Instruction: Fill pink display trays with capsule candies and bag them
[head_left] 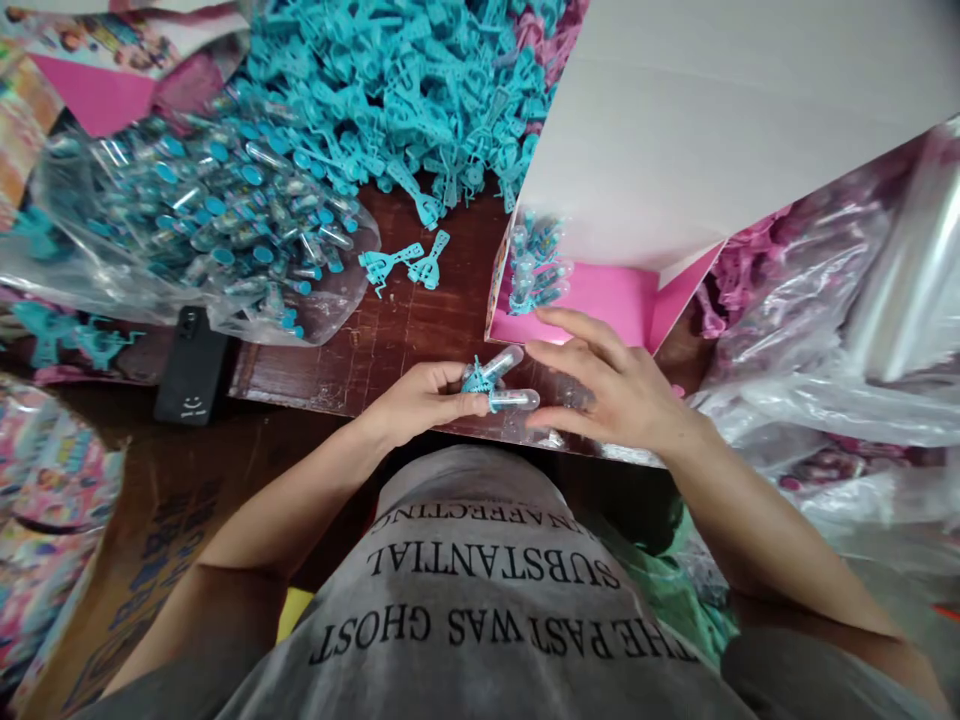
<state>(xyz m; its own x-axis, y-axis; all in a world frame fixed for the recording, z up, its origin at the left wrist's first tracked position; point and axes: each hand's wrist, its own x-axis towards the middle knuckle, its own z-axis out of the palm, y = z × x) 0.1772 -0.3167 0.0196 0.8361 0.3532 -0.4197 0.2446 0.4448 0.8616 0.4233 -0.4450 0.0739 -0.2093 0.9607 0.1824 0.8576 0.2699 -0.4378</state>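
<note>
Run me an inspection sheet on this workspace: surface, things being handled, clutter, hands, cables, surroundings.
Surface: dark reddish-brown table, glossy, with pale marks.
Things being handled: a blue plastic piece with two clear tubes showing; similar pieces sit in the pink-lined box.
Clutter: big pile of blue clips, capped tubes on a clear bag, black phone at the near edge.
Hands: left hand grips the piece; right hand is open beside the tubes.
Cables: nothing seen.
Surroundings: printed cardboard lower left, clear plastic wrap at right.
</note>
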